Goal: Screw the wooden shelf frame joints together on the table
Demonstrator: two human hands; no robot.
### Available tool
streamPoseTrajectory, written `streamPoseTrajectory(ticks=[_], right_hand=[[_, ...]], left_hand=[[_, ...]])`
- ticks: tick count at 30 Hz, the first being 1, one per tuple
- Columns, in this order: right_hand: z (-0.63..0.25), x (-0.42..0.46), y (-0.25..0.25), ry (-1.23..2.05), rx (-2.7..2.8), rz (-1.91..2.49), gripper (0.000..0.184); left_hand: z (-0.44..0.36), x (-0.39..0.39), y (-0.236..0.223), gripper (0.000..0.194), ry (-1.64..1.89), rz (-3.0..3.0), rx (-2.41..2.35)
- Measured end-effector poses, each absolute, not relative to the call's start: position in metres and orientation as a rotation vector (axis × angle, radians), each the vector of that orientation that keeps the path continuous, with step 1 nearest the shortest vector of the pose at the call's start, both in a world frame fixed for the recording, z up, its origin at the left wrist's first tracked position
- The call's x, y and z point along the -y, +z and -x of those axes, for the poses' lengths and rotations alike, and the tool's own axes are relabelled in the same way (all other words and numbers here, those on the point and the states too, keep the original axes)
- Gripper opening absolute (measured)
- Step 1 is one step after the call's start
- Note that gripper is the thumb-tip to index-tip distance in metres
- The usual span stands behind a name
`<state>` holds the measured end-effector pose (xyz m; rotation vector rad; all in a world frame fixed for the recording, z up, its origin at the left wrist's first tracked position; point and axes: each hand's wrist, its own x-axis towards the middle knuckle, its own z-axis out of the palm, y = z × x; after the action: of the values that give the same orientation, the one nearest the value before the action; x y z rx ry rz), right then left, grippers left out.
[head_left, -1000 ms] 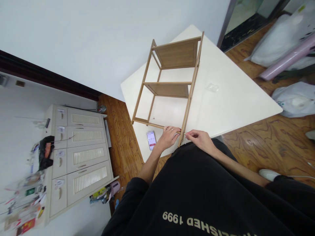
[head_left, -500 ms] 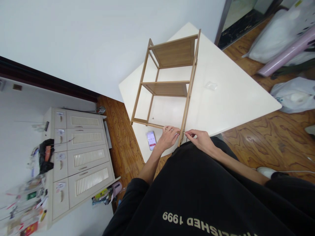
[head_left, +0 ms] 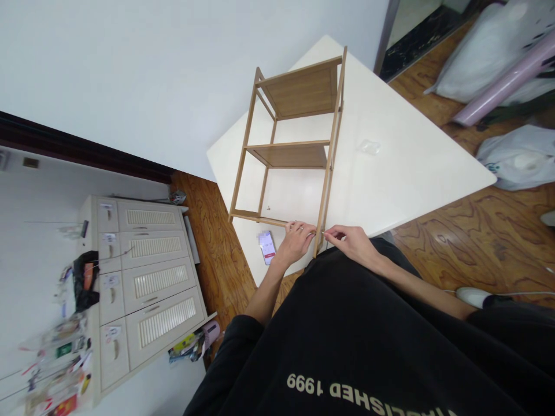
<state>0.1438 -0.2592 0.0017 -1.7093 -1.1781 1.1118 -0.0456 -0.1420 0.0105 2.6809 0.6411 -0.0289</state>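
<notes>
A wooden shelf frame (head_left: 291,154) with two fitted boards lies on its side on a white table (head_left: 403,173). My left hand (head_left: 296,243) is curled round the frame's near corner, where the bottom rail meets the upright. My right hand (head_left: 352,243) sits just right of that upright, fingers pinched on a small thin metal tool whose tip meets the wood. A phone (head_left: 267,247) with a lit screen lies on the table left of my left hand.
A small clear plastic bag (head_left: 369,147) lies on the table right of the frame. A cream cabinet (head_left: 143,271) with louvred drawers stands at the left, clutter on top. White bags (head_left: 515,159) and a purple roll (head_left: 503,86) lie on the wooden floor at the right.
The view has drifted slightly, so the frame and table sit a little further left. Both hands stay at the frame's near corner, with the same grip.
</notes>
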Motion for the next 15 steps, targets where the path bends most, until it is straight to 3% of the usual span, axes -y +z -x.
streamPoseTrajectory(ticks=[7, 15], right_hand=[[-0.143, 0.265, -0.011, 0.668, 1.645, 1.674, 0.029], [-0.144, 0.266, -0.014, 0.747, 1.611, 1.637, 0.036]], left_hand=[[0.046, 0.142, 0.008, 0.018, -0.015, -2.701, -0.642], [0.046, 0.143, 0.011, 0.017, -0.007, -2.708, -0.639]])
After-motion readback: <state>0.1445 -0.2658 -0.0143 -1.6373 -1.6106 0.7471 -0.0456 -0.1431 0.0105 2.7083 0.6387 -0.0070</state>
